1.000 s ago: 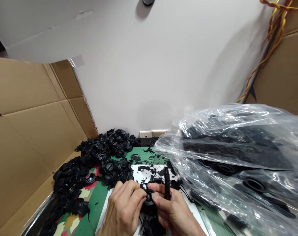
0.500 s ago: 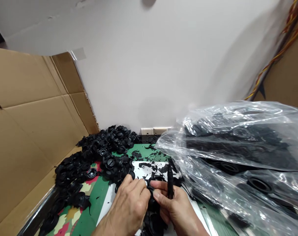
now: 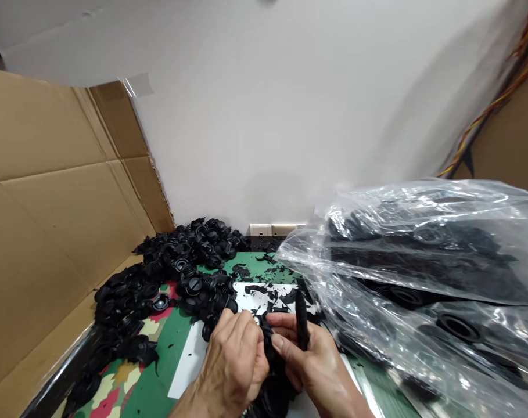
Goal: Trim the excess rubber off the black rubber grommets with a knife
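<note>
My left hand point(image 3: 237, 360) is closed, its fingers curled against a black rubber part point(image 3: 267, 339) between the two hands; the fingers hide most of that piece. On its other side, my right hand point(image 3: 318, 363) pinches the same part between thumb and fingertips. A slim black tool point(image 3: 301, 319) stands upright out of the right hand, tucked between its fingers; its lower end is hidden. Below the hands, more black rubber pieces point(image 3: 270, 397) lie on a white board point(image 3: 187, 366). Black scraps point(image 3: 268, 299) are strewn over the board's far end.
A heap of ribbed black rubber parts point(image 3: 196, 284) spreads at the left, beside a cardboard sheet point(image 3: 67, 220). At the right lies a clear plastic bag point(image 3: 420, 273) with black parts in it. A green mat point(image 3: 264, 267) lies beneath; a white wall point(image 3: 246, 116) rises behind.
My left hand has turned slightly and its fingers are curled tighter at the part. My right hand stays nearly in place with the tool. The view has shifted a little.
</note>
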Available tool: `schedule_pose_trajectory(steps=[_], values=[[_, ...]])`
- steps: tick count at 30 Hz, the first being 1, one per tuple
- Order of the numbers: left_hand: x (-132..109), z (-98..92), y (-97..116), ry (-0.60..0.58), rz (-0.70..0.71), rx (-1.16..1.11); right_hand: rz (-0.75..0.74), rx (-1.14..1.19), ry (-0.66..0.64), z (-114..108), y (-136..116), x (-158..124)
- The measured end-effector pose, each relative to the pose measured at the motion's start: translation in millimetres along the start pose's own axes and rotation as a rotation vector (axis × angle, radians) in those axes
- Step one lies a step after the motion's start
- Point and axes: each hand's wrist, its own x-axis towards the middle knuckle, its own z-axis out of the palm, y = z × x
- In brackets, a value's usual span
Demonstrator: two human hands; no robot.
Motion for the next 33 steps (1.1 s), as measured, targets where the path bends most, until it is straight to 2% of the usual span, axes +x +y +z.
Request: schedule_pose_trajectory(steps=[3,6,12,16,23,26,29,33], values=[[-2,-1.3,-1,0.008,-0.157,-0.140,0.049,0.073,-0.038,0,-2,0],[-2,-5.2,-1,-0.038,-0.208,-0.207,0.086,0.126,-0.045,0,-2,1],[-1,-16.8,-1,-0.097,-0.122,-0.126,0.082,0.162,-0.008,2,-4,-2],[2,-18.8,4,-0.075,-0.052,0.008,0.055,0.157,-0.002,1,-5,-2],[5,-5.2,14,-0.037,0.069,0.219,-0.006,0.008,0.039,1,-2,-1],[4,0.1,15,-0.009,0.065,0.227,-0.002,-0.032,0.038,1,-1,-2],[0,-0.1,12,0.042,-0.051,0.113,-0.023,-0.023,0.025,1,-3,-3],[-3,-4.4,8,0.011,-0.445,-0.382,0.012,0.018,0.058,3,-6,-3]])
